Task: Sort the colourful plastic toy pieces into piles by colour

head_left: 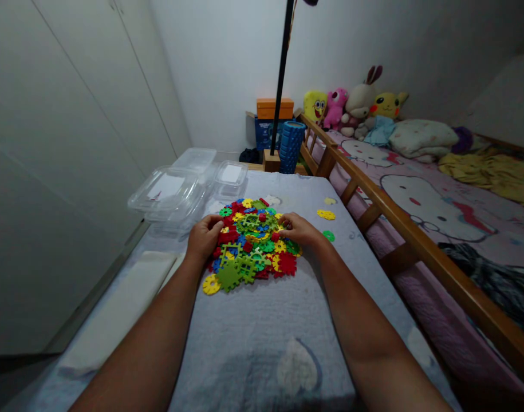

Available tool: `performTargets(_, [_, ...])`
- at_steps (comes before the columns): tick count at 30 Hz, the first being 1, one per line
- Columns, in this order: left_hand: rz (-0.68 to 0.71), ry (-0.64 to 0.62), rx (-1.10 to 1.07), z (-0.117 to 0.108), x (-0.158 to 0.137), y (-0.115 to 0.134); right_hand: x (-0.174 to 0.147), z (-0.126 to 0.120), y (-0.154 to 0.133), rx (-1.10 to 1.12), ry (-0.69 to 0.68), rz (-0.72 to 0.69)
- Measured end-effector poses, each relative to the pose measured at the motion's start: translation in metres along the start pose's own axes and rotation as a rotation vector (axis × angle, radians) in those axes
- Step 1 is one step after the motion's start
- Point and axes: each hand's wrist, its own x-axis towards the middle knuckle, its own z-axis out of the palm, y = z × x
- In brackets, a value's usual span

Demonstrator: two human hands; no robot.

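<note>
A heap of flat plastic interlocking pieces (pixel 247 268) in red, yellow, green and blue lies on the cloth between my hands. At its left edge is my left hand (pixel 205 236), with thumb and fingers drawn together; whatever is between them is too small to make out. My right hand (pixel 299 230) touches the heap's right side, its fingers curled and the tips close to a small red piece (pixel 275 236). What it grips, if anything, is not clear. A yellow round piece (pixel 211 284) and a green square piece (pixel 228 276) lie at the near edge.
Clear plastic boxes (pixel 165 194) stand at the back left, with a folded white cloth (pixel 115 312) nearer me. Loose yellow pieces (pixel 326 214) and a green piece (pixel 329 235) lie right of the heap. A wooden bed rail (pixel 373 191) borders the right side; a black pole (pixel 282 80) rises behind.
</note>
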Motion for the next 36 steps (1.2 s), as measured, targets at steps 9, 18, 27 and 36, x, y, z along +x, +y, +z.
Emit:
performTargets(9, [-0.017, 0.011, -0.003, 0.0, -0.002, 0.003, 0.0, 0.003, 0.003, 0.034, 0.02, 0.0])
performTargets(18, [-0.023, 0.012, 0.016, -0.001, -0.002, 0.003, -0.002, 0.0, -0.001, 0.026, -0.023, 0.002])
performTargets(27, [-0.015, 0.016, 0.01, -0.001, -0.002, 0.002, 0.001, -0.005, 0.01, 0.179, 0.088, 0.096])
performTargets(36, [-0.015, 0.01, 0.002, 0.0, -0.001, 0.002, -0.011, -0.055, 0.06, 0.176, 0.515, 0.34])
